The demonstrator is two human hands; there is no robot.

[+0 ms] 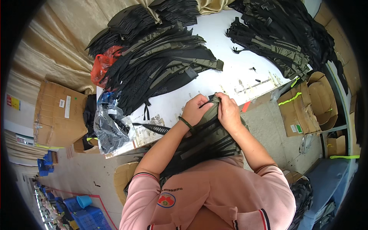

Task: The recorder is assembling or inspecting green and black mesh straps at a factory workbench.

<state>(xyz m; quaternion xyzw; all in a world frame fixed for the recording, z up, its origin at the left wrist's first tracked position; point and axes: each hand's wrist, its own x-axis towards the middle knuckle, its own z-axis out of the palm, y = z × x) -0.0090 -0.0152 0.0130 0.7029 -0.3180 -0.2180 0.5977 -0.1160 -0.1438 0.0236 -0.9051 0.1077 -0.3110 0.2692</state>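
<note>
My left hand (194,110) and my right hand (229,114) are close together at the near edge of the white table. Both are closed on the upper end of an olive-green and black padded strap (211,114), pinching it between thumbs and fingers. More black straps (203,143) lie across my lap under my forearms, with their webbing trailing to the left. Just beyond my hands, a large pile of olive and black padded straps (161,65) covers the left part of the table (218,34). My fingers partly hide the strap's end.
A second strap pile (283,50) occupies the table's right end. Stacked black pieces (132,21) sit at the back left, near a red plastic bag (101,67). A clear bag (111,128) hangs at the left corner. Cardboard boxes stand left (57,113) and right (297,111).
</note>
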